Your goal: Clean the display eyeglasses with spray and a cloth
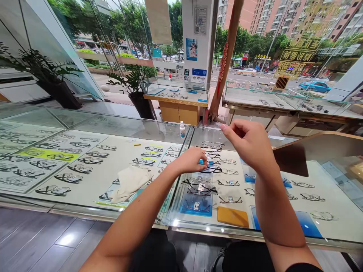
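Note:
My left hand (193, 160) is over the glass display counter (172, 204), its fingers curled inward. Whatever its fingertips hold, if anything, is too small or hidden to make out. Higher and to the right is my right hand (247, 142), its fingers bent in and the thumb pointing left. I cannot make out anything in its grasp. Below my left hand lies a dark-framed pair of glasses (200, 187), seemingly on the glass top. A pale cloth (132, 182) lies to the left, and a small white bottle (182, 129) stands behind my left hand.
Rows of eyeglasses (76, 168) fill the case on the left. A mustard-yellow flat case (232, 217) lies near the front edge. A brown wooden panel (320, 151) rises at the right. Beyond are potted plants (136, 85), more showcases (178, 94) and a tree trunk (224, 68).

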`<move>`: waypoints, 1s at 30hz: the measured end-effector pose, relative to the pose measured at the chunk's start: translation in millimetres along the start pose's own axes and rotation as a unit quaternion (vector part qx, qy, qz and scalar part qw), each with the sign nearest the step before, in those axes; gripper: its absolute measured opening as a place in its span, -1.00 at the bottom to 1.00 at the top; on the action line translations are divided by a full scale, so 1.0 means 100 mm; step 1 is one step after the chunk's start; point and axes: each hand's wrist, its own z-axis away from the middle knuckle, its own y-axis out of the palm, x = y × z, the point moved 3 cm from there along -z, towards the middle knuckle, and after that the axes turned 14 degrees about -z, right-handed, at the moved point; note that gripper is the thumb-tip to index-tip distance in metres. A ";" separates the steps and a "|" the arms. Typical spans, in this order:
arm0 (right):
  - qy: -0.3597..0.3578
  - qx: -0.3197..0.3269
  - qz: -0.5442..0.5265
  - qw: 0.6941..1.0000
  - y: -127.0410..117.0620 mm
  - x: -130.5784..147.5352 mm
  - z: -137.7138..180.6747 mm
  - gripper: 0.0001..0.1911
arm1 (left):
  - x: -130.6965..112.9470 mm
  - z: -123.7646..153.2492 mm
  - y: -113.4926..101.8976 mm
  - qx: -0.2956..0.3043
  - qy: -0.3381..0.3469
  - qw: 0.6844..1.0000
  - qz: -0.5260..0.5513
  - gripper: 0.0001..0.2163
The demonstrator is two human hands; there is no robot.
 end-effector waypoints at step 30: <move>0.022 0.048 0.023 0.998 0.06 0.04 0.00 -0.55 | 0.17 -0.18 0.35 -0.052 -0.079 0.995 -0.040 -0.91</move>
